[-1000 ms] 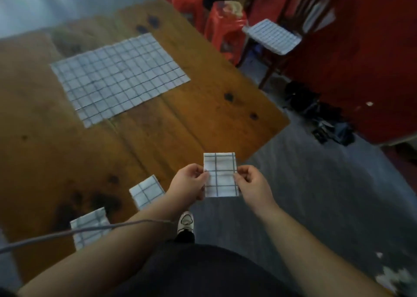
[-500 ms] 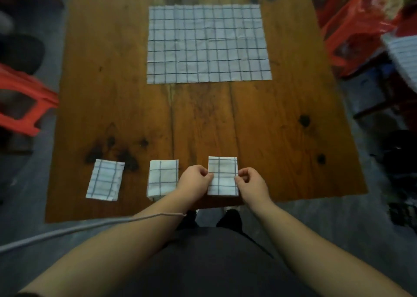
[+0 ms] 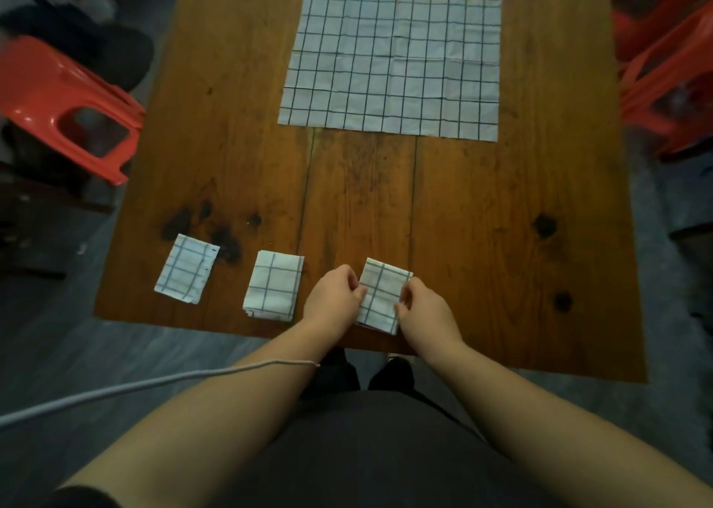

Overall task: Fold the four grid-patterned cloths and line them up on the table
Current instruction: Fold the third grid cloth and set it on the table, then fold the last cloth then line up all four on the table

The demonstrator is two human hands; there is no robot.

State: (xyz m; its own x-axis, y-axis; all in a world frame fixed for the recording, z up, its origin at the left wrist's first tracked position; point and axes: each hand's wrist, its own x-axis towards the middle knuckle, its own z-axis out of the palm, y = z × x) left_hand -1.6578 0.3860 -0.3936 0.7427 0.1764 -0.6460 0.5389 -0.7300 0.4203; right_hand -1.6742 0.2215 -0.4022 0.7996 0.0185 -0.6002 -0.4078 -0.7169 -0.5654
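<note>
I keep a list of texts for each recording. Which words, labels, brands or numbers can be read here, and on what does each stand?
None can be read. The unfolded cloth and the three folded cloths bear only grid lines; the table and the red stool show no writing.
</note>
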